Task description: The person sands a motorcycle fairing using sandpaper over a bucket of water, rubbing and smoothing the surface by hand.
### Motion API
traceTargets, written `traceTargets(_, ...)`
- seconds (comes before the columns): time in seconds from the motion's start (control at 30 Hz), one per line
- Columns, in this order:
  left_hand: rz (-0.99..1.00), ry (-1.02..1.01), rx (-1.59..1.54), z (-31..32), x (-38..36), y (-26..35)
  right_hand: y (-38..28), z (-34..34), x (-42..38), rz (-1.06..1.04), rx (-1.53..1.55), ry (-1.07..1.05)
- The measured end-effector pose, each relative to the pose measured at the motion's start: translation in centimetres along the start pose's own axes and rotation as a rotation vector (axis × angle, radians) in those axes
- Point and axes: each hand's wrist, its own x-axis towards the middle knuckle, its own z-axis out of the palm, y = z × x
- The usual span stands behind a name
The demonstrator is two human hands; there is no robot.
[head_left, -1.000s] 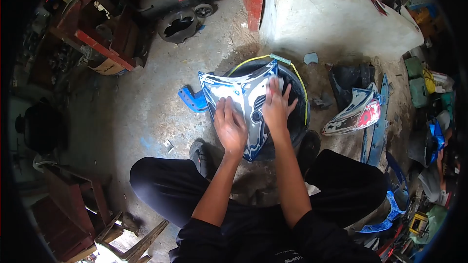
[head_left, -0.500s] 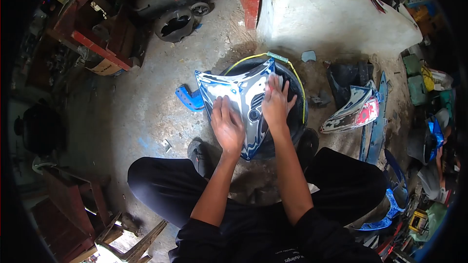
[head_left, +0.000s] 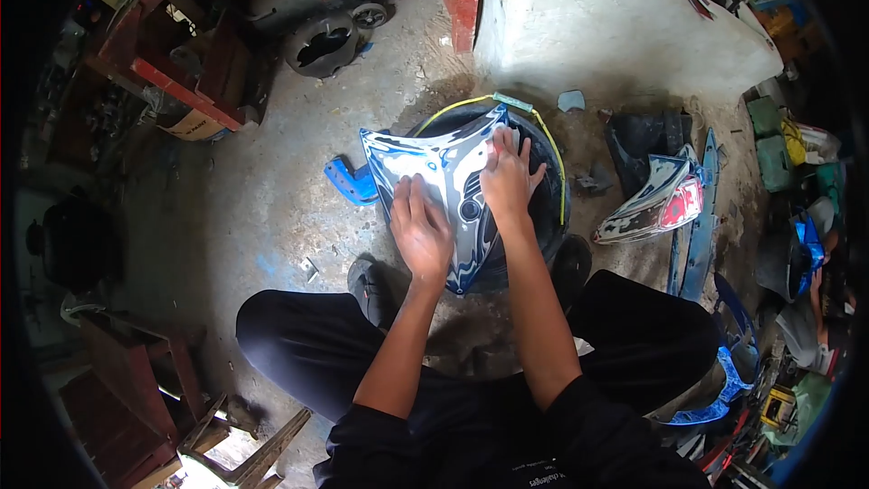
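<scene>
Rough concrete floor (head_left: 262, 190), stained and littered with bits; low whitewashed wall (head_left: 625, 36) up front with a red post (head_left: 466, 4) at its left end. Painted plastic fairing panel (head_left: 457, 167), patchy blue, white and grey, lies across a black tub (head_left: 554, 204) between the person's shoes (head_left: 369, 290), pointed end toward the person, upper left corner out past the rim. Tub has a yellow handle (head_left: 563, 158) with a pale green grip sleeve (head_left: 513, 101). Left hand (head_left: 421, 231) rests on the panel's left half, palm down, fingers nearly together and slightly bent, no grip on anything visible. Right hand (head_left: 509, 179) is on the upper right edge, part open, thumb apart; something pale shows at its fingertips, can't tell what or whether it's gripped. Blue plastic piece (head_left: 348, 183) sits on the floor just left of the tub. Right side: red-and-white fairing part (head_left: 656, 204) near a long blue strip (head_left: 701, 235).
</scene>
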Motion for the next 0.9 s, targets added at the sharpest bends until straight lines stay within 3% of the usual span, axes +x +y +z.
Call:
traceTargets(0.2, 0.002, 0.011, 0.006, 0.1, 0.2, -0.2, 0.4, 0.0, -3.2, -0.035, -0.034, 0.005)
traceTargets(0.37, -0.009, -0.007, 0.002, 0.2, 0.0, -0.2, -0.2, 0.3, 0.7, -0.011, -0.010, 0.024)
traceTargets(0.6, -0.005, 0.004, 0.008, 0.2, 0.2, -0.2, 0.2, -0.3, -5.1, -0.043, -0.039, -0.026)
traceTargets(0.77, -0.011, -0.009, -0.003, 0.2, -0.1, -0.1, -0.2, 0.0, -1.0, -0.035, -0.006, -0.011)
traceTargets(0.9, -0.009, -0.005, 0.000, 0.1, -0.1, 0.1, -0.3, -0.8, -2.2, -0.055, 0.015, -0.010)
